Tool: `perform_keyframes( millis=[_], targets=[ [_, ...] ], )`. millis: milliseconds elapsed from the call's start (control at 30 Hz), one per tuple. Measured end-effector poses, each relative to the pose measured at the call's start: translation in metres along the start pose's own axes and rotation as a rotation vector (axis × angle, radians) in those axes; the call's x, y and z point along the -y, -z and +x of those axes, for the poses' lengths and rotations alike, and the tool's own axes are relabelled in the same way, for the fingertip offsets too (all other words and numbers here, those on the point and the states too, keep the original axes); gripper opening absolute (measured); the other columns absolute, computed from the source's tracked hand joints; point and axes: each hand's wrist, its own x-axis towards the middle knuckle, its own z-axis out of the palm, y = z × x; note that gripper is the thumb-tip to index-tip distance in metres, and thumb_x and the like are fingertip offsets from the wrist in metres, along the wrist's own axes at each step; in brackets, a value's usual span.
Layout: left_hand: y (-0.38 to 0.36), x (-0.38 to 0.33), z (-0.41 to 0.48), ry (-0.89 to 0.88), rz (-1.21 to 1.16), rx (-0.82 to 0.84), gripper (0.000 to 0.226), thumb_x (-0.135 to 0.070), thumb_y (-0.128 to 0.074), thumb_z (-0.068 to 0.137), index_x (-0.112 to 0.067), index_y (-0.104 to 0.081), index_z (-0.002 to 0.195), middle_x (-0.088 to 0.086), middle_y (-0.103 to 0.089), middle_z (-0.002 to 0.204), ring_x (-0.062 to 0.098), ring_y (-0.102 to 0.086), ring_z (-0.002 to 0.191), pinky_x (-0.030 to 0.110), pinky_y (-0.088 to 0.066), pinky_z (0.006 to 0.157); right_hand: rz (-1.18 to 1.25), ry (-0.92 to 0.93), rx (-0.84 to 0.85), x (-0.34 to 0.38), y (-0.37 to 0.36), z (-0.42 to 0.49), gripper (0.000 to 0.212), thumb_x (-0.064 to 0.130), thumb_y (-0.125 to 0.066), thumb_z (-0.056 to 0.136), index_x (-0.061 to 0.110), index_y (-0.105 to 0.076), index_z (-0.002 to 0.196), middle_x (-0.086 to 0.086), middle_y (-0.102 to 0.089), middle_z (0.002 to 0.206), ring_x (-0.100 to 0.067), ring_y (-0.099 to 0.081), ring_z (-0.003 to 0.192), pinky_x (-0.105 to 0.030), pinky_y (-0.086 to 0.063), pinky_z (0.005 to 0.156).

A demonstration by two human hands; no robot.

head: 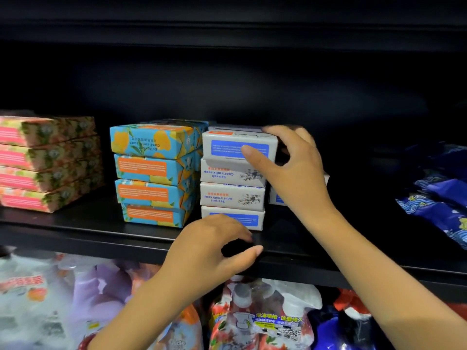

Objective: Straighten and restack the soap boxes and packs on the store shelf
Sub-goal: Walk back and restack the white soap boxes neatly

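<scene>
Head view: the right hand has its thumb on the front and its fingers curled over the back of the top white soap box. That box sits slightly offset on the white stack mid-way along the black shelf (blue-orange stack just beside it, pink stack further left). The left hand is at the shelf's front edge with fingers and thumb curved in a narrow C, and I can't tell if anything's in there.

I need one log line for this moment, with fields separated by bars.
right hand grips top white soap box | left hand curled at shelf edge, grip unclear | white stack uneven
</scene>
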Motion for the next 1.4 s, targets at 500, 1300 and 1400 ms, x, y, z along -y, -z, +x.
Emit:
perform_keyframes(
  millis=[500,1300,1400],
  targets=[
    [-0.001,0.000,-0.001,0.009,-0.013,-0.010,0.039,-0.055,-0.052,0.079,-0.023,-0.074,0.085,-0.016,-0.070,0.085,-0.001,-0.062,0.083,0.028,-0.053,0.070,-0.085,0.247,-0.090,-0.002,-0.006,-0.005,0.029,0.024,-0.064,0.087,0.003,-0.061,0.106,-0.007,-0.059,0.106,-0.019,-0.055,0.100,-0.025,-0.044,0.086],
    [-0.020,-0.016,0.014,0.016,-0.107,0.100,0.035,-0.058,-0.050,0.075,-0.032,-0.072,0.086,-0.026,-0.067,0.091,-0.010,-0.058,0.092,0.014,-0.047,0.077,-0.963,0.185,0.336,-0.070,0.056,-0.014,0.036,0.013,-0.062,0.081,0.012,-0.045,0.113,-0.005,-0.044,0.116,-0.019,-0.038,0.102,-0.023,-0.023,0.072],
    [-0.021,-0.014,0.014,0.025,-0.110,0.100,0.028,-0.054,-0.056,0.076,-0.033,-0.072,0.086,-0.027,-0.067,0.091,-0.010,-0.058,0.092,0.017,-0.048,0.079,-0.825,0.168,0.312,-0.068,0.066,-0.019,0.038,0.014,-0.062,0.081,0.013,-0.051,0.117,-0.001,-0.046,0.112,-0.016,-0.038,0.103,-0.027,-0.038,0.070]
  ],
)
